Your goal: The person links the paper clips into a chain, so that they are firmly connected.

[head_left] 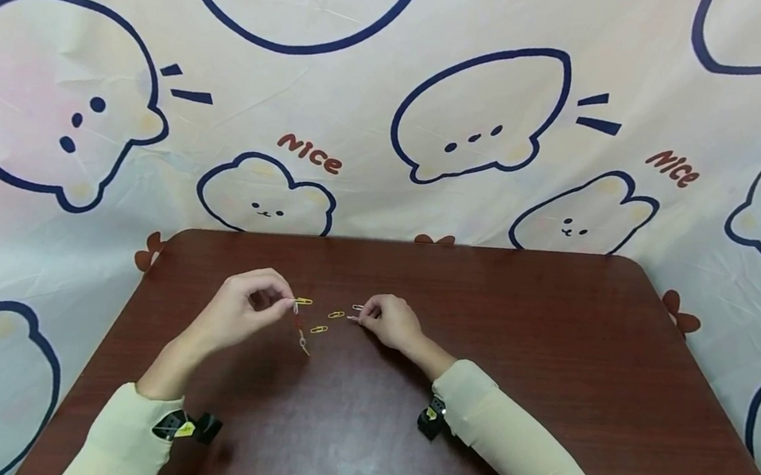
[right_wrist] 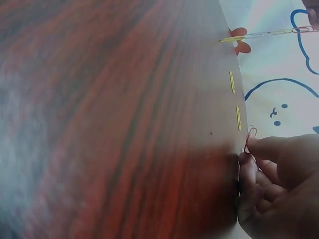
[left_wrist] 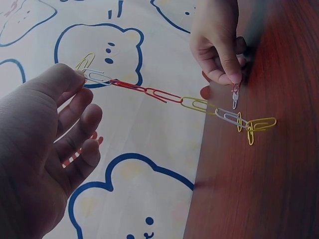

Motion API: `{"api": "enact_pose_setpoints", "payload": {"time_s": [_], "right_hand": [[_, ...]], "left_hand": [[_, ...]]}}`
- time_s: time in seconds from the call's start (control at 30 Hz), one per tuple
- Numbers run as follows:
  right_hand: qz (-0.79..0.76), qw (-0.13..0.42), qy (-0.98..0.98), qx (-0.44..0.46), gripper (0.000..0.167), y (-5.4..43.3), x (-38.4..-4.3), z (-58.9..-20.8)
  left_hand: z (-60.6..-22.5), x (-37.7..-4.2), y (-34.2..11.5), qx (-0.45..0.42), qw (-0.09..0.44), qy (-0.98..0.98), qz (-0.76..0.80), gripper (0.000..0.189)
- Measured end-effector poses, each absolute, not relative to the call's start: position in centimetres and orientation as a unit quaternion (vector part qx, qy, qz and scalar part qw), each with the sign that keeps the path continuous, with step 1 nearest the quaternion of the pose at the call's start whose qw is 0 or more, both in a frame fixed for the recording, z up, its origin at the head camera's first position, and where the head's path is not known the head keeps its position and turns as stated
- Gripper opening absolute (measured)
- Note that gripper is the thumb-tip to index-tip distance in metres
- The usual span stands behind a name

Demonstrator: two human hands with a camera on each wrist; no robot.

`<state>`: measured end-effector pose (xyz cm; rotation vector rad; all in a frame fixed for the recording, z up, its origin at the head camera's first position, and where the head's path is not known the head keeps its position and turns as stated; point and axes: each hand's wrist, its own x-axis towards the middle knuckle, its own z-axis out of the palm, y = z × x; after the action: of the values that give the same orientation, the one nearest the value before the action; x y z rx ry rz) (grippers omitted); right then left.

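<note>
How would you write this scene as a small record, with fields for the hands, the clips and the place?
Left hand: pinches the clip chain near one end
Chain colors: yellow, white, red, red, yellow, white, yellow
Right hand: pinches a red clip
White clip: close to the right hand
Loose clips: two yellow, between the hands
Table: brown
Behind: pale printed cloth

In the head view, we see a smooth tabletop [head_left: 520, 328] with wood grain, glossy toward six o'clock; a creased, printed cloth [head_left: 366, 123] at twelve; matt fabric sleeves [head_left: 532, 458]; and smooth paper clips [head_left: 336, 314] resembling plastic-coated wire.
</note>
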<state>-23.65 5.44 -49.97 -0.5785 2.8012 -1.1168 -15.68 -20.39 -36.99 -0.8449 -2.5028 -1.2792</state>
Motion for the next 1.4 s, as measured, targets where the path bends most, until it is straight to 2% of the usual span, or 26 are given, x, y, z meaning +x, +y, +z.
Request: {"api": "enact_pose_setpoints", "payload": {"time_s": [0.27,0.7,1.4], "right_hand": [[-0.405,0.047,0.892,-0.194,0.004,6.0,-24.1,-50.0],[-0.437,0.058,0.880,-0.179,0.003,6.6,-24.3,-49.3],[-0.504,0.096,0.829,-0.223,0.009,7.9,-22.7,-40.9]], "left_hand": [[-37.0,-15.7,-20.4,-0.285,0.106,-0.849,-0.432,0.012],[-37.0,-15.7,-20.5,-0.289,0.107,-0.847,-0.433,0.013],[-36.8,-15.7,-20.3,-0.280,0.103,-0.849,-0.437,0.012]]}}
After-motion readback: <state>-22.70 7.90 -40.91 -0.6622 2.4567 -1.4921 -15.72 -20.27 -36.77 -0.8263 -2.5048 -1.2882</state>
